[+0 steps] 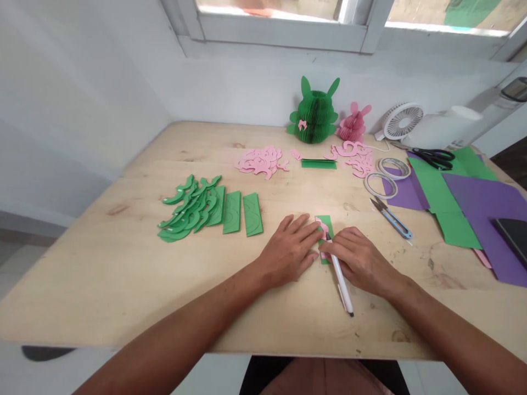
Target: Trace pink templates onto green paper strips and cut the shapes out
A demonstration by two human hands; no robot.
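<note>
My left hand (290, 249) lies flat on the table, fingers spread, its fingertips on the left edge of a small green paper strip (328, 219). On that strip rests a curved pink paper shape (324, 226), partly covered by my fingers. My right hand (360, 257) is closed around a white pen (341, 282), whose dark tip touches down beside the pink shape. To the left, green paper strips (252, 214) carry drawn curved outlines, next to a heap of cut, wavy green paper pieces (189, 211).
Behind my hands are pink paper cutouts (260, 161), a folded green strip (319, 163) and green (317, 118) and pink (353, 123) paper figures. At right lie tape rolls (381, 185), thread snips (392, 218), scissors (434, 158), purple paper (486, 219) and a white fan (403, 120).
</note>
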